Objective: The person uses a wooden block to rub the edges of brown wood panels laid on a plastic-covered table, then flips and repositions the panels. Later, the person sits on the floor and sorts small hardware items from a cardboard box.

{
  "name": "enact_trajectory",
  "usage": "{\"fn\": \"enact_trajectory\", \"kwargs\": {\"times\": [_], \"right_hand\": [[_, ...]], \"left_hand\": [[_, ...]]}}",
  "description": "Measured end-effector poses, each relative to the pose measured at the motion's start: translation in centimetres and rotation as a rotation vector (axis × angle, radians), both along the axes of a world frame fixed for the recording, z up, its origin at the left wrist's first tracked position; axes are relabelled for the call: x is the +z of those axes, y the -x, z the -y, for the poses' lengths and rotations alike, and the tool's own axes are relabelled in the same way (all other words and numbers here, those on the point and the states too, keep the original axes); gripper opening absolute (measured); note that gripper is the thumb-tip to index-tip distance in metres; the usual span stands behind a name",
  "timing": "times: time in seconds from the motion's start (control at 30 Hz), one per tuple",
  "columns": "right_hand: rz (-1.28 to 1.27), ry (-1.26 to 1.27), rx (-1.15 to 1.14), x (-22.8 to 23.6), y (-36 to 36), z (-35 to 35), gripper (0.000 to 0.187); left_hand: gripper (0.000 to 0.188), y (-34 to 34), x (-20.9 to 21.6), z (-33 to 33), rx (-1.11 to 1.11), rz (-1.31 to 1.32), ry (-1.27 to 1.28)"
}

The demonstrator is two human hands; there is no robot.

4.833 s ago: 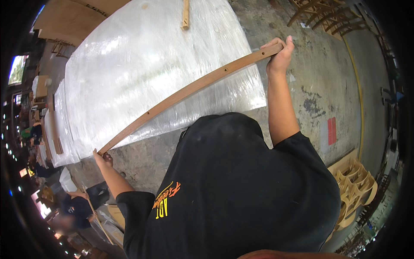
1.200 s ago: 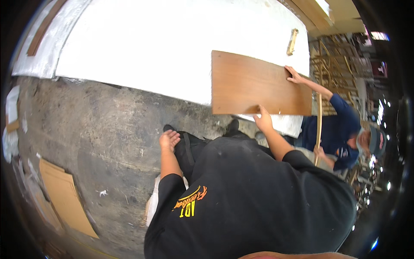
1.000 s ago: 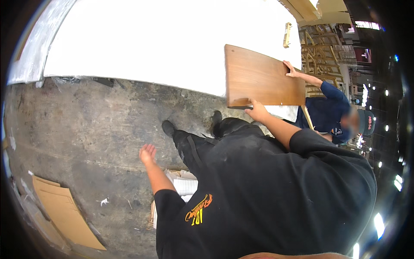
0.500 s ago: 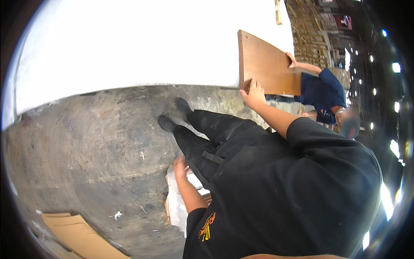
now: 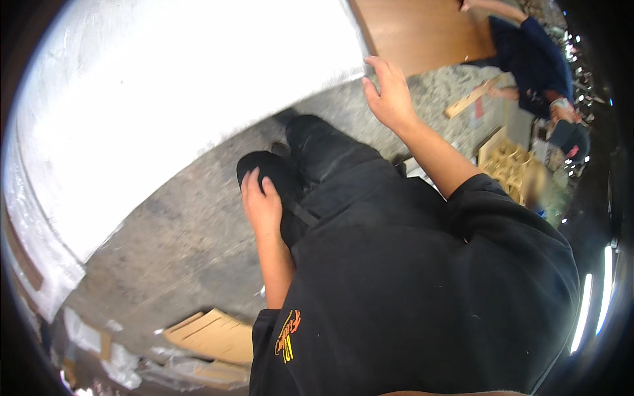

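A brown wooden panel (image 5: 422, 33) lies at the upper right, on the edge of a white-covered work surface (image 5: 198, 72). Close to its near corner is my right hand (image 5: 393, 96), fingers stretched and thumb apart; whether the fingertips touch the panel I cannot tell. My left hand (image 5: 262, 201) hangs in front of my black trousers, fingers spread, with nothing in it. Across from me, a co-worker in dark blue (image 5: 531, 56) has one hand at the panel's far edge. Near that person's other hand is a light wooden strip (image 5: 469, 99).
Flat cardboard pieces (image 5: 211, 333) lie on the concrete floor (image 5: 172, 244) at the lower left, beside crumpled clear plastic (image 5: 122, 366). A box of yellowish ring-shaped pieces (image 5: 508, 165) stands at the right, near my right forearm.
My right hand has loosened from the panel's edge, and the panel sits higher in view. My left hand has risen in front of my legs. The light wooden strip now shows by the co-worker.
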State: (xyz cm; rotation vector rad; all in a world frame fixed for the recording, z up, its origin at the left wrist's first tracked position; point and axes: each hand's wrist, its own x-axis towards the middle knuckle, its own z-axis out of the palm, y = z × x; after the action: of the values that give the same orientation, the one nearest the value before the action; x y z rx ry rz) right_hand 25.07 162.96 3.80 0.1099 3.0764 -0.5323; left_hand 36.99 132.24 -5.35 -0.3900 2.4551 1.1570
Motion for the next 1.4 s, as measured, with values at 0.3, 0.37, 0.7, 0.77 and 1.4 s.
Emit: {"fn": "enact_trajectory", "kwargs": {"times": [0.3,0.37,0.7,0.77,1.4], "right_hand": [[0.714,0.280,0.638,-6.5,-17.2,16.9,0.045],[0.778,0.286,0.249,-10.9,-20.3,18.1,0.044],[0.738,0.446,0.032,-4.4,-43.3,26.2,0.040],[1.243,-0.013,-0.426,-5.0,-45.7,22.3,0.045],[0.388,0.871,0.502,18.9,-43.1,17.9,0.040]], "left_hand": [[0.039,-4.2,-3.8,20.6,-1.239,0.318,-0.119],[0.046,-2.7,-10.3,28.5,-0.945,0.667,0.460],[0.060,-17.1,-5.1,34.8,-0.776,0.462,-0.277],[0.063,-15.2,-7.2,36.9,-0.756,0.706,0.324],[0.041,-16.1,22.7,13.3,-1.292,0.214,-0.301]]}}
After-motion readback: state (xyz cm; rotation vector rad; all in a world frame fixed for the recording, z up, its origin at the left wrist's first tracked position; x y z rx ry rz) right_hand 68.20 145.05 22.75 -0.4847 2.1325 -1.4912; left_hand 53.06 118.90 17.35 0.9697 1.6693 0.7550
